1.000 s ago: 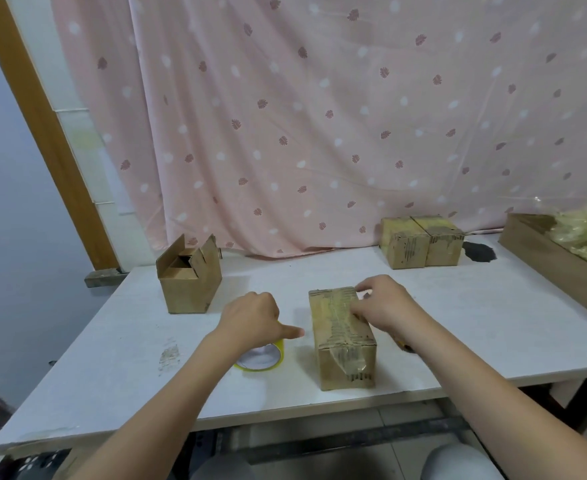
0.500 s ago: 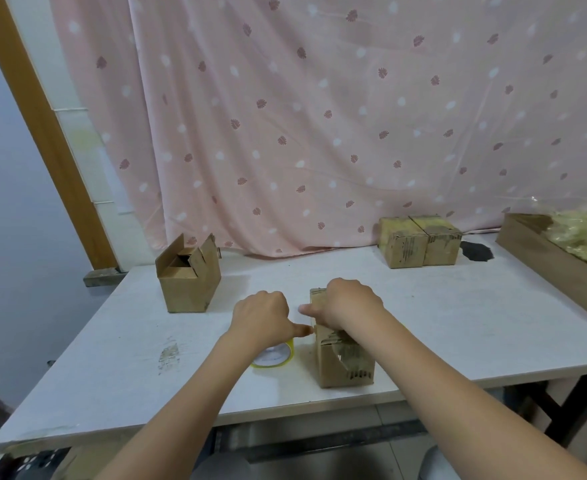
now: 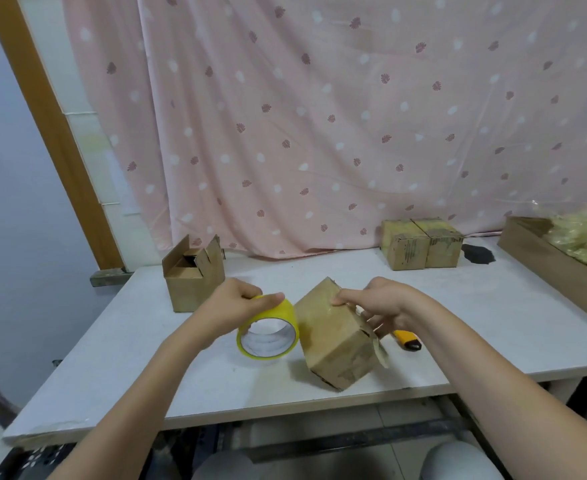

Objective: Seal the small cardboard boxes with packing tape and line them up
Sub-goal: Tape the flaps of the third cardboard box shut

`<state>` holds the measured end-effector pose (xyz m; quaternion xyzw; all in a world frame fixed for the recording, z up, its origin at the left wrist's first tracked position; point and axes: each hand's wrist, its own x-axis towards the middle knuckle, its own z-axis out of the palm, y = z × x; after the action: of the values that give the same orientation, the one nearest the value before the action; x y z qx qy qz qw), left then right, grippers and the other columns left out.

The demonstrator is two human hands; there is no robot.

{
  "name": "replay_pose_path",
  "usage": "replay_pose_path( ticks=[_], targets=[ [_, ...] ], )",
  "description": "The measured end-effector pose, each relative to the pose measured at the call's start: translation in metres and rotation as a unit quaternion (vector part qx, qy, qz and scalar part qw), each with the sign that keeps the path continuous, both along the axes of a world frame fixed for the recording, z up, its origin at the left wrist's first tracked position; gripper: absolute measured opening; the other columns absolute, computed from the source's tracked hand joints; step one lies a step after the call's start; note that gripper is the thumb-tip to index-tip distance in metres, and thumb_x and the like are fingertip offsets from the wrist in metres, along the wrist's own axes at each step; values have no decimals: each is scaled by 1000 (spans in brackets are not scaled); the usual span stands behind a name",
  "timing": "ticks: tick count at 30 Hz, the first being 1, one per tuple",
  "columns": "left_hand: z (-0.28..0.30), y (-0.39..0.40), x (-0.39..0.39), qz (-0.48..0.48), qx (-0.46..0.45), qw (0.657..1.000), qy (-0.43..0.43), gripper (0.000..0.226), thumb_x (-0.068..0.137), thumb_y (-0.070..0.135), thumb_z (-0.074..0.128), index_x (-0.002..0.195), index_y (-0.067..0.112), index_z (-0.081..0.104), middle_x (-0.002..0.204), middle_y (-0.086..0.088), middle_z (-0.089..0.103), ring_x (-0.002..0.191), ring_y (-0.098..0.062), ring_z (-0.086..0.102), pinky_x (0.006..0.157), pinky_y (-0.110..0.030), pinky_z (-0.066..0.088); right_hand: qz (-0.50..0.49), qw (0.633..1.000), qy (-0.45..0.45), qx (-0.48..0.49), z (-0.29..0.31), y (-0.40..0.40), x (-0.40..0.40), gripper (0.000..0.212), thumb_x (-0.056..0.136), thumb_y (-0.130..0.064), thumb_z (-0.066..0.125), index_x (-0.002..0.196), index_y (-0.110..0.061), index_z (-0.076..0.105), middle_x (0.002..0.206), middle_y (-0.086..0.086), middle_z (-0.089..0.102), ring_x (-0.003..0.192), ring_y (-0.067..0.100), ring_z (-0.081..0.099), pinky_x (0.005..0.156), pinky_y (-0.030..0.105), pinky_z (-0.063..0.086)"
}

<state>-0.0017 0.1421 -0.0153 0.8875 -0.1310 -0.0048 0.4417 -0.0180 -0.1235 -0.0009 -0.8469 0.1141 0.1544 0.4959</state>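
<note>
Small brown cardboard box (image 3: pixel 333 336) is being taped near the front edge of the white table (image 3: pixel 119 344), tilted on one lower corner.

Right hand (image 3: pixel 387 306) is gripping the box, thumb pressing the top edge and fingers curling round its far side; left hand (image 3: pixel 231 306) is holding the yellow roll of clear packing tape (image 3: pixel 268 332) just beside the box, thumb on its rim. Sealing looks to be in hand, and the next move is probably calling for tape drawn across the seam, then a cut with the yellow utility knife (image 3: pixel 406 340) lying behind the box. Farther back, an open-flapped cardboard box (image 3: pixel 193 278) is waiting at left, two sealed boxes (image 3: pixel 422 247) are sitting touching side by side at right, a long cardboard tray (image 3: pixel 545 261) is running along the right edge, and a pink dotted curtain (image 3: pixel 320 116) is hanging behind.
</note>
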Motion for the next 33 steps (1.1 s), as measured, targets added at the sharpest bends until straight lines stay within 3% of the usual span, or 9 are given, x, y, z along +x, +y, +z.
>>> replay_pose_path(
  ticks=[4, 8, 14, 19, 21, 26, 29, 32, 33],
  targets=[
    [2, 4, 3, 31, 80, 996, -35, 65, 80, 46, 79, 54, 20, 25, 55, 1, 20, 52, -15, 25, 51, -27, 23, -20, 998, -5, 60, -10, -3, -1, 63, 72, -40, 82, 111, 4, 59, 95, 21, 70, 71, 35, 71, 69, 48, 61],
    [-3, 14, 5, 46, 128, 990, -48, 71, 77, 48, 79, 55, 20, 18, 58, 0, 15, 57, -16, 18, 53, -30, 14, -13, 995, 3, 100, -12, -7, -2, 66, 70, -41, 84, 112, 4, 61, 95, 23, 71, 71, 35, 71, 67, 42, 60],
    [-13, 11, 11, 43, 156, 986, -27, 72, 77, 53, 78, 55, 20, 19, 56, 2, 15, 52, -13, 17, 48, -25, 12, 1, 984, 12, 179, -19, -5, -1, 56, 81, -38, 76, 115, 4, 63, 82, 17, 69, 66, 28, 67, 70, 38, 58],
    [-21, 2, 16, 44, 169, 984, -38, 73, 75, 56, 78, 53, 20, 18, 54, 4, 14, 53, -14, 16, 53, -29, 14, 3, 976, 33, 214, -24, -1, -4, 45, 89, -32, 68, 117, 3, 60, 105, 30, 68, 84, 35, 66, 92, 51, 55],
    [-27, -4, 14, 41, 178, 982, -50, 73, 75, 57, 77, 52, 21, 18, 52, 4, 13, 52, -15, 16, 55, -31, 15, -2, 972, 41, 229, -26, 2, -5, 39, 92, -28, 65, 114, 3, 60, 105, 28, 67, 91, 36, 62, 99, 57, 49],
    [-31, -11, 17, 43, 197, 978, -55, 74, 72, 61, 76, 52, 20, 19, 52, 4, 13, 54, -16, 17, 58, -32, 16, -23, 964, 46, 262, -30, 8, -4, 16, 99, -10, 54, 103, 5, 56, 99, 23, 65, 92, 34, 65, 93, 50, 54],
    [-32, -17, 15, 40, 226, 971, -69, 72, 72, 63, 75, 51, 20, 22, 53, 3, 15, 54, -17, 20, 57, -32, 17, -36, 987, 30, 152, -28, 12, 0, 19, 98, -10, 53, 104, 7, 58, 100, 22, 67, 89, 35, 69, 84, 49, 58],
    [-33, -21, 15, 54, 255, 962, -78, 72, 72, 64, 74, 50, 19, 22, 51, 4, 16, 52, -17, 22, 54, -30, 18, 5, 994, -22, -104, -17, 25, 3, 17, 96, -15, 51, 85, -4, 56, 83, 11, 60, 68, 28, 61, 65, 33, 56],
    [-32, -22, 16, 55, 262, 960, -78, 72, 72, 65, 73, 50, 19, 22, 51, 4, 15, 52, -18, 22, 53, -30, 17, 34, 983, -26, -179, -11, 33, 2, 13, 97, -16, 50, 89, -6, 55, 88, 10, 58, 72, 25, 59, 65, 31, 52]
  ],
)
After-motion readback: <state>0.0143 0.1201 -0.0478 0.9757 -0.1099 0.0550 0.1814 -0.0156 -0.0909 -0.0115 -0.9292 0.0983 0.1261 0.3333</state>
